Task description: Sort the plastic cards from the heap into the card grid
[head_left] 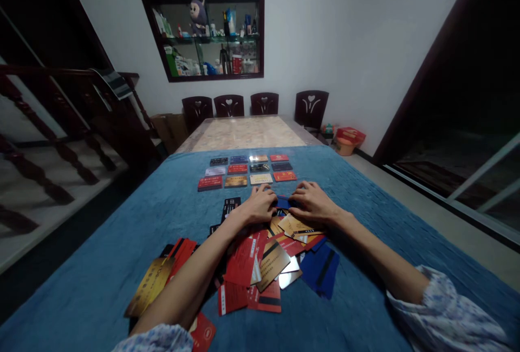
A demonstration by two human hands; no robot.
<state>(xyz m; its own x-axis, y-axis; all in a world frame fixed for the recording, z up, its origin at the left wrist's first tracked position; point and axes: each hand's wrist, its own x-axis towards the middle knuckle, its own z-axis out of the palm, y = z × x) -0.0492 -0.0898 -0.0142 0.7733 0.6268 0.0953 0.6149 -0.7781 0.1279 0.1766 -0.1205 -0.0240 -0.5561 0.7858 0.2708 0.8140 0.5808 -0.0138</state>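
Note:
My left hand (260,206) and my right hand (313,203) meet at the far side of a loose pile of cards. Between them are blue cards (283,202), with the curled fingers of both hands at their edges. Under and in front of my hands lie scattered red cards (244,259), gold cards (274,264) and dark blue cards (320,271), overlapping at odd angles. A gold card (152,286) lies by my left forearm, which covers part of the pile. Beyond my hands, cards sit in three neat rows, among them a cream card (260,179) and an orange card (285,176).
A blue cloth (365,222) covers the near part of the table; its marble-patterned top (252,131) shows beyond. Dark chairs (311,108) stand at the far end. A wooden railing (49,162) is at left, and an orange bucket (344,147) sits on the floor at right.

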